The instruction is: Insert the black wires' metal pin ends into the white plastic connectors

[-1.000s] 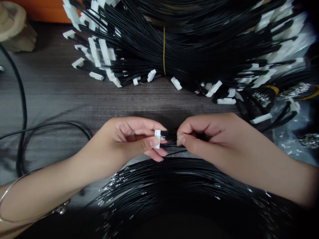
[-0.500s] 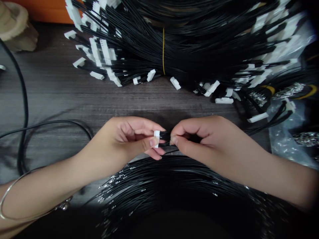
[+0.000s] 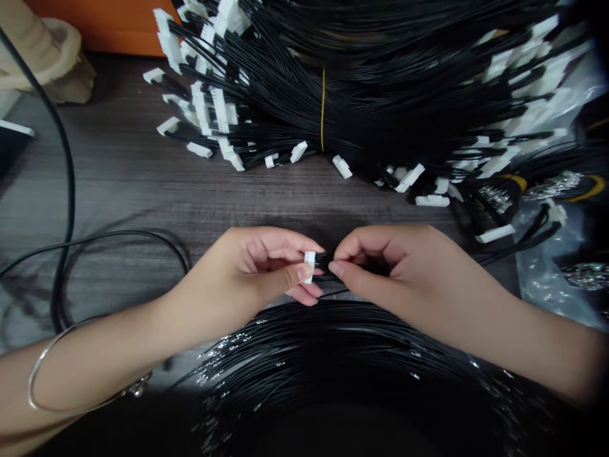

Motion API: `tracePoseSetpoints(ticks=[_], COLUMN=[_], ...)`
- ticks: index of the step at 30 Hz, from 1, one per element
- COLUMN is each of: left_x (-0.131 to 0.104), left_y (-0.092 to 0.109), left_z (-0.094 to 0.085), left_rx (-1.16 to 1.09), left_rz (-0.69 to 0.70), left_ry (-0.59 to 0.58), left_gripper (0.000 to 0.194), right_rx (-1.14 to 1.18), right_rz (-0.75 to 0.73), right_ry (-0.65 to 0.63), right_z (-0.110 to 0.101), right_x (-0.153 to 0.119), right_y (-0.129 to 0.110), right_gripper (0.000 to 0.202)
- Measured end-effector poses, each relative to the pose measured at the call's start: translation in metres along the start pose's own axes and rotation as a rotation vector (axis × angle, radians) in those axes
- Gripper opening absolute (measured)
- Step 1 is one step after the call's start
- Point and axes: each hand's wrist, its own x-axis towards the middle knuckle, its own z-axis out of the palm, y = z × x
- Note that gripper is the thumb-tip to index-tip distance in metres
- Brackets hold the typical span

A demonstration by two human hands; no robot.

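Between the thumb and fingers of my left hand (image 3: 266, 266) is a small white connector housing (image 3: 309, 261), held upright. Black wires (image 3: 324, 261) run out of its right side. My right hand (image 3: 385, 260) pinches with thumb and forefinger at these wires, just right of the connector. Whether it grips one wire or several is hidden by the fingertips. Below both hands lies a wide fan of loose black wires (image 3: 333, 317) with shiny metal terminals (image 3: 223, 346) at their ends.
A large bundle of black wires (image 3: 380, 101) with white connectors, tied by a yellow band (image 3: 323, 108), lies behind the hands. Clear plastic bags (image 3: 537, 266) are at the right. A black cable (image 3: 66, 190) curves at the left, near a beige pot-like object (image 3: 71, 63).
The whole view has shifted, so the scene sits slightly further right. My right fingertips appear a little closer to the connector. Both hands keep their pinching grips.
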Motion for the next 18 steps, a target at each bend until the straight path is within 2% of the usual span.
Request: tracePoseSetpoints(ticks=[5,18], left_x=[0.0002,0.0012], left_y=[0.0016,-0.0006], left_z=[0.0014,0.0014], left_rx=[0.029,0.067], left_rz=[-0.018,-0.018], left_ry=[0.008,-0.007], left_gripper=[0.011,0.010], right_rx=[0.036,0.063], right_rz=[-0.096,-0.051], right_ry=[0.010,0.017], right_z=[0.0011,0.0068], right_x=[0.0001,0.0018], right_y=[0.0048,0.0034], right_gripper=[0.018,0.017])
